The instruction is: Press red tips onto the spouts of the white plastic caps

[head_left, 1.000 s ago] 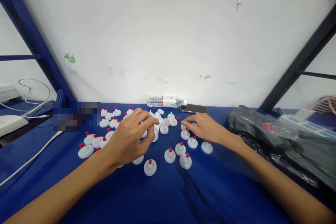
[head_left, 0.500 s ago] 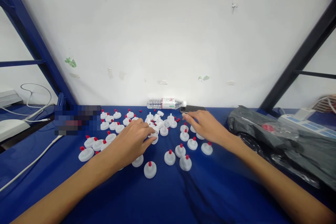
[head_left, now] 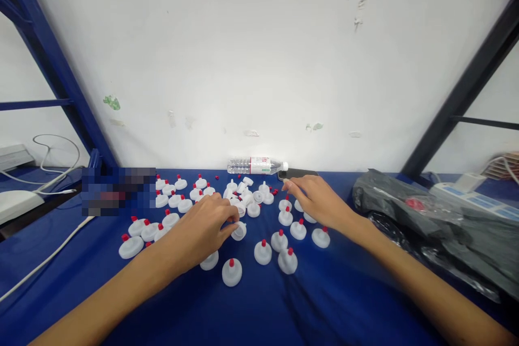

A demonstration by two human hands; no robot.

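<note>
My left hand [head_left: 214,227] pinches a white nozzle cap [head_left: 239,231], a round disc with a short spout and no red tip, tilted just above the blue table. Beside it lies a pile of similar white caps without tips [head_left: 244,190]. My right hand [head_left: 314,197] is over the right side, thumb and fingers drawn together near small loose red tips [head_left: 274,192]; whatever is between them is too small to make out. Several red-tipped white caps, one of them nearest the front [head_left: 232,272], stand upright around both hands.
A clear plastic bottle [head_left: 256,165] lies against the wall, with a dark flat object [head_left: 302,174] beside it. Grey plastic bags [head_left: 389,194] bulge at the right. More red-tipped caps [head_left: 131,247] stand at the left, where a white cable [head_left: 48,257] crosses the blue table [head_left: 182,313].
My left hand has drawn a white nozzle cap slightly toward me, away from the pile. The right hand stays in nearly the same place. The whole view has shifted slightly downward.
</note>
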